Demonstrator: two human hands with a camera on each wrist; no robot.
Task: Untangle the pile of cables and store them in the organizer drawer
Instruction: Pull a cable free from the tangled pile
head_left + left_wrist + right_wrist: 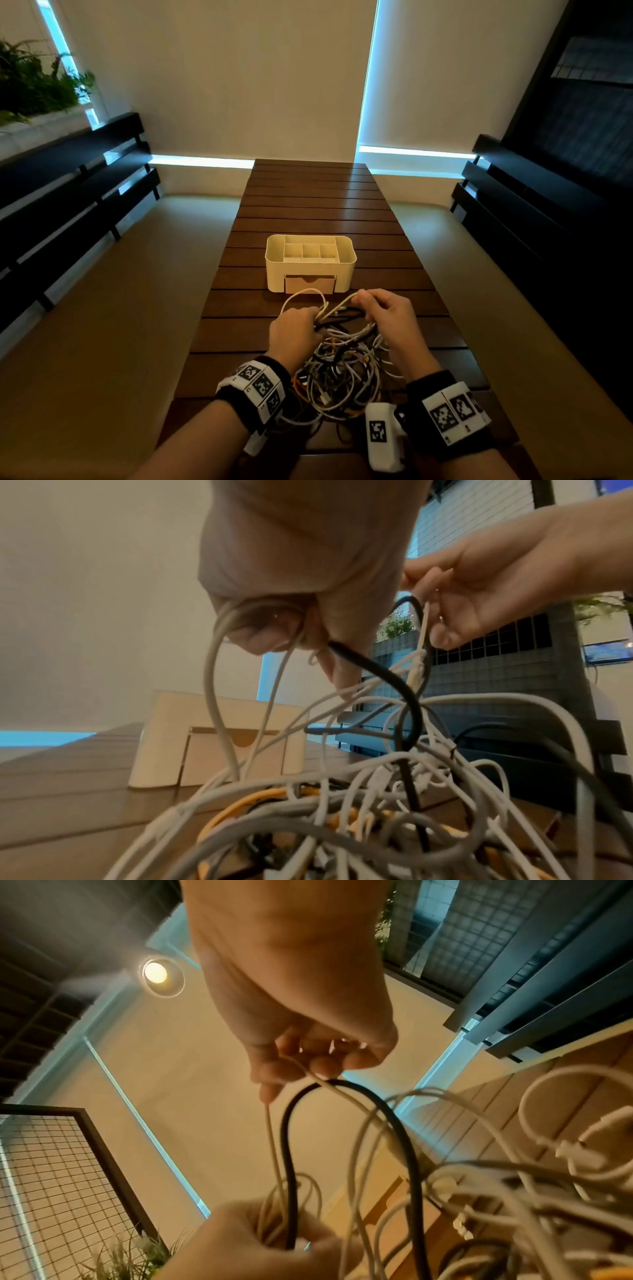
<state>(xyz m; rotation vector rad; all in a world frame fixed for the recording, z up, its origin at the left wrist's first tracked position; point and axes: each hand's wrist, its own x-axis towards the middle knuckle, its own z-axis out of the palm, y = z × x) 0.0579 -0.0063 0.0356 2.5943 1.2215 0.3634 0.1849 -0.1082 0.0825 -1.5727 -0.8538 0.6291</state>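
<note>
A tangled pile of white, grey, black and orange cables lies on the wooden table near me. My left hand grips a bundle of white cable loops and a black cable lifted from the pile. My right hand pinches one thin cream cable between thumb and fingertips, stretched up from the left hand's bundle. A black loop hangs just under the right fingers. Behind the hands stands the cream organizer, its small front drawer closed.
The slatted table runs away from me beyond the organizer. Dark benches flank both sides, with pale floor between them and the table. A potted plant sits far left.
</note>
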